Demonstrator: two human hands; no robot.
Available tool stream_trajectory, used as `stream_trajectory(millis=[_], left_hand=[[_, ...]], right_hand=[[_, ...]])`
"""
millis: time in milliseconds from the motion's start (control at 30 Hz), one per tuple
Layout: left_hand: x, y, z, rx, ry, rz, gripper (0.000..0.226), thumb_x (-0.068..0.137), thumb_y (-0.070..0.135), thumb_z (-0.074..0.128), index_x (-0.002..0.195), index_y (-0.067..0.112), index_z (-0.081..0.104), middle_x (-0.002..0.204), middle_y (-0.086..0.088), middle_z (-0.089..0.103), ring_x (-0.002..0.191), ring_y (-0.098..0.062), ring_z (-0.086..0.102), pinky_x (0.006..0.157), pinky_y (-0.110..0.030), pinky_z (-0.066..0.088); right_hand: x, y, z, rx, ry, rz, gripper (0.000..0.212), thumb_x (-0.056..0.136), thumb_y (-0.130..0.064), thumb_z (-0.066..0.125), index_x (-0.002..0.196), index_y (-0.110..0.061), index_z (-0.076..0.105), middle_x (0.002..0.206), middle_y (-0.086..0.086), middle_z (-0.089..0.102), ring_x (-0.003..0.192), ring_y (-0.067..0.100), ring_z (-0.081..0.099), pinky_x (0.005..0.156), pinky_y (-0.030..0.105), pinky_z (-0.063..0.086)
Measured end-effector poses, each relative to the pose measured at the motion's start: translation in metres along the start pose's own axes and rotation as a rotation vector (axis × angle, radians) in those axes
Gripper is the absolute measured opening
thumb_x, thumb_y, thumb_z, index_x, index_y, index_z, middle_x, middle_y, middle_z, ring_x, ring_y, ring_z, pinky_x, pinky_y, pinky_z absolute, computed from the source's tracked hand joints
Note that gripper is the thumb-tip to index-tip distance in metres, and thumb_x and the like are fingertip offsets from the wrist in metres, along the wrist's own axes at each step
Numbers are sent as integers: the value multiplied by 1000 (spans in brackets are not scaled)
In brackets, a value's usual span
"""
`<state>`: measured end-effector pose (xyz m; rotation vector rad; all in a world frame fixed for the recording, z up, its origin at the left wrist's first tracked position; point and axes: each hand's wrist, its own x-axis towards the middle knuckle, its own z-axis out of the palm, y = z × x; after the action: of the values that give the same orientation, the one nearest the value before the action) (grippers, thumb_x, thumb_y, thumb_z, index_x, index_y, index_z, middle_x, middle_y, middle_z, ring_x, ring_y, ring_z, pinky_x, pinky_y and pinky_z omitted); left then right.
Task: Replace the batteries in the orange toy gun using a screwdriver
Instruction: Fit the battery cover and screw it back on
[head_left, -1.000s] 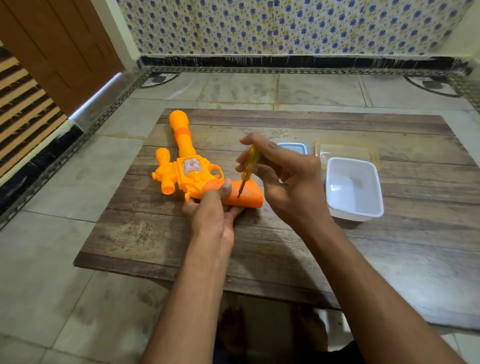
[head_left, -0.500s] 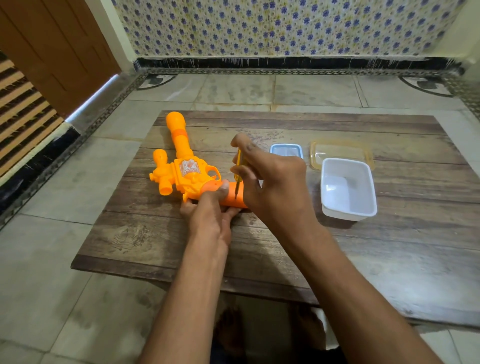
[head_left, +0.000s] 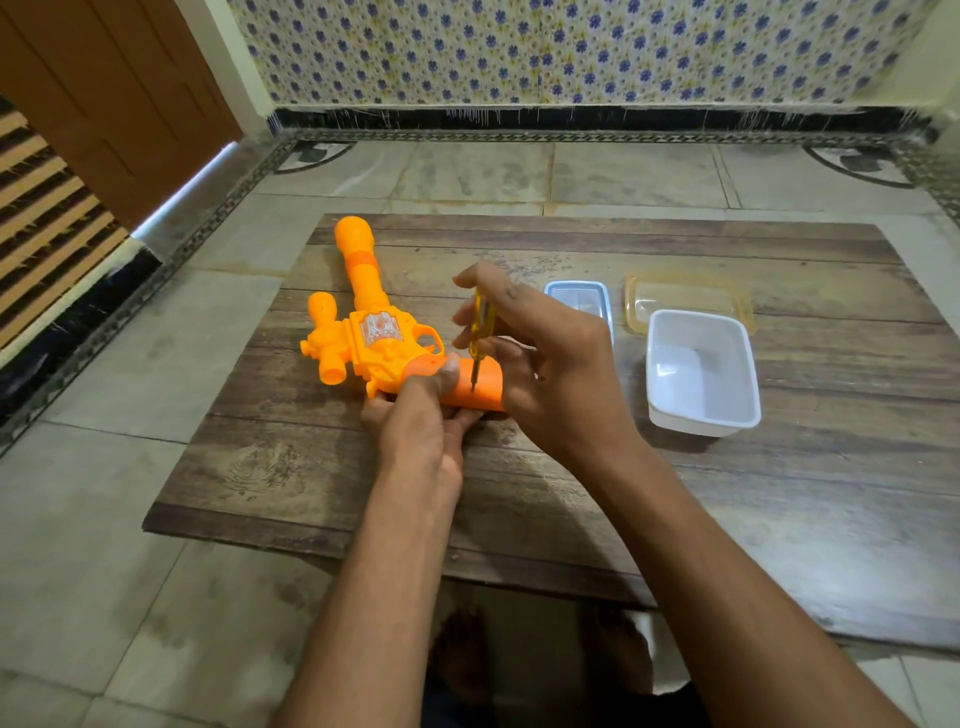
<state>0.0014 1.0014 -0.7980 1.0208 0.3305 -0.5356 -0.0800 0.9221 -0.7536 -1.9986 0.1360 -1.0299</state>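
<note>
Two bare hands at work over a low wooden table (head_left: 779, 519) in the middle of the frame. On its left half, an orange toy gun (head_left: 374, 338) lying flat, barrel toward the upper left, grip toward the centre. Left hand (head_left: 421, 431) at the centre, gripping the gun's grip from below, thumb laid across the top of it and fingers (head_left: 467, 415) curled under. Right hand (head_left: 561, 374) just right of centre, pinching a slim yellow screwdriver (head_left: 477, 332) between thumb and fingertips, remaining fingers loosely bent. Screwdriver nearly upright, tip touching the top face of the grip, just right of the left thumb. Behind the right hand, a small clear blue-rimmed box (head_left: 579, 299), partly hidden; contents too unclear to tell. Right of centre, a white rectangular tub (head_left: 701, 374), open side up, with a clear yellow-edged lid (head_left: 685, 299) lying flat just behind it and touching or nearly so. Around the table, grey floor tiles (head_left: 104, 519); at the upper left, a brown wooden door (head_left: 119, 88); along the top, a wall with blue flower pattern (head_left: 571, 47).
</note>
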Motion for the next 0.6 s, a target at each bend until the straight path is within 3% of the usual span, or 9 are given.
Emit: stream_trajectory(millis=[300,533,600], left_hand=[[2,0,-1,-21,-11,-14,54,84,-13,69,135,4,59,121,-21,72,103,-36,74,63,-53,64],[7,-2,-2,-16,22,-21,56,82,-12,70,133,6,61,122,-19,73,105,-35,74,62,-50,63],[6,-2,-1,-25,19,-14,55,81,-13,70,132,6,62,121,-19,73,105,-36,73,60,-48,63]], right_hand=[[4,-4,6,-92,54,4,55,82,-27,43,123,-2,70,85,12,71,75,29,71,69,45,58],[1,-3,6,-211,57,-41,48,84,-16,49,126,-6,69,91,8,74,81,20,74,73,32,58],[1,-2,6,-226,48,-34,45,85,-11,55,127,-8,69,93,9,74,81,22,75,72,34,58]])
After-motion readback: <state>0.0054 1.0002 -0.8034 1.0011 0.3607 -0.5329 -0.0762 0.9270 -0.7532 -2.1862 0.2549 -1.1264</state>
